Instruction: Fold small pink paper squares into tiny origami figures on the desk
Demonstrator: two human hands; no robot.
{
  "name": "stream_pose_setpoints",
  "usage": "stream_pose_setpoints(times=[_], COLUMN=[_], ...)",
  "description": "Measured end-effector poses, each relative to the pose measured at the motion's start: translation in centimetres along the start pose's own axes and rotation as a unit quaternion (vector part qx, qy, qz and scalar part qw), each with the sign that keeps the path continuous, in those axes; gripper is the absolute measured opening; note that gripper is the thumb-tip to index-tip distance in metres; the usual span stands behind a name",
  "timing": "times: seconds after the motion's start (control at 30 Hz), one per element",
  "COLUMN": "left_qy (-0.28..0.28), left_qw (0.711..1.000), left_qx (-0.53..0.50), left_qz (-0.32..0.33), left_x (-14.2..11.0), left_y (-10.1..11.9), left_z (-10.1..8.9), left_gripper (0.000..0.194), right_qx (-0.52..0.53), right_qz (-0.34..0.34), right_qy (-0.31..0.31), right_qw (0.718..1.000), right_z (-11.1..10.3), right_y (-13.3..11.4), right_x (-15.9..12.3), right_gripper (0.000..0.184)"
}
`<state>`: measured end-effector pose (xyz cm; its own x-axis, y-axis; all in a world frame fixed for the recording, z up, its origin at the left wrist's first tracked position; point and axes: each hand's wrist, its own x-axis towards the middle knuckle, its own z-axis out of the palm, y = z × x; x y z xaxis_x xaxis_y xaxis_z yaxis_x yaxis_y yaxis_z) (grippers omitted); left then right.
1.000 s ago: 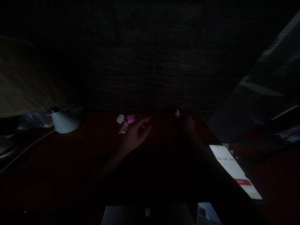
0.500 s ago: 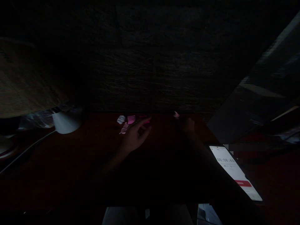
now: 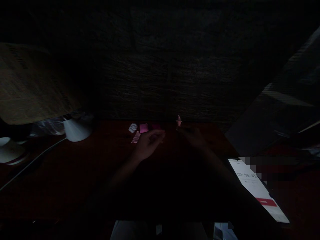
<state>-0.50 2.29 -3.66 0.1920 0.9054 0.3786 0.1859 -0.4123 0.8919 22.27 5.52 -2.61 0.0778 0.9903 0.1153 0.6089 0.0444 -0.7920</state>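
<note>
The scene is very dark. My right hand (image 3: 193, 136) is closed, its fingertips pinching a small twisted piece of pink paper (image 3: 179, 120) that sticks up from them. My left hand (image 3: 149, 143) is to the left, thumb and fingers brought together; whether anything is between them is too dark to make out. Around the left hand lie a pink square of paper (image 3: 143, 128), a pale pink wrinkled scrap (image 3: 135, 137) and a crumpled white ball of paper (image 3: 133, 127). A darker magenta piece (image 3: 155, 127) shows just behind the left fingers.
A lit phone (image 3: 260, 190) with a running timer lies on the right of the dark wooden table (image 3: 105, 153). At the left stand a white cone-shaped object (image 3: 77, 130), a cable (image 3: 37, 158) and a large brown box or bag (image 3: 32, 83). A rough wall (image 3: 155, 73) rises behind.
My right hand has moved left, towards my left hand, with the pink paper in it. The left thumb and fingertips have come together. The view has shifted slightly.
</note>
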Motion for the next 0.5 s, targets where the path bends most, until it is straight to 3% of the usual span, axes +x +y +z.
stream_pose_setpoints(times=[0.07, 0.17, 0.3, 0.5], left_qy=[-0.005, 0.013, 0.014, -0.002], left_qw=[0.998, 0.99, 0.978, 0.965], left_qx=[-0.042, -0.092, -0.148, -0.2], left_qz=[-0.052, -0.108, -0.148, -0.171], left_x=[0.2, 0.4, 0.6, 0.5], left_y=[0.0, 0.1, 0.3, 0.1], left_z=[-0.1, -0.2, -0.4, -0.5], left_gripper=[0.028, 0.033, 0.037, 0.029], right_qx=[0.125, 0.214, 0.246, 0.246], right_qz=[-0.02, -0.048, -0.061, -0.078], right_qy=[-0.041, -0.102, -0.148, -0.158], right_qw=[0.991, 0.97, 0.956, 0.953], right_z=[0.8, 1.6, 2.1, 2.7], right_y=[-1.3, -3.0, -4.1, -4.2], right_x=[-1.0, -2.5, -3.6, -3.9], right_gripper=[0.036, 0.04, 0.042, 0.036])
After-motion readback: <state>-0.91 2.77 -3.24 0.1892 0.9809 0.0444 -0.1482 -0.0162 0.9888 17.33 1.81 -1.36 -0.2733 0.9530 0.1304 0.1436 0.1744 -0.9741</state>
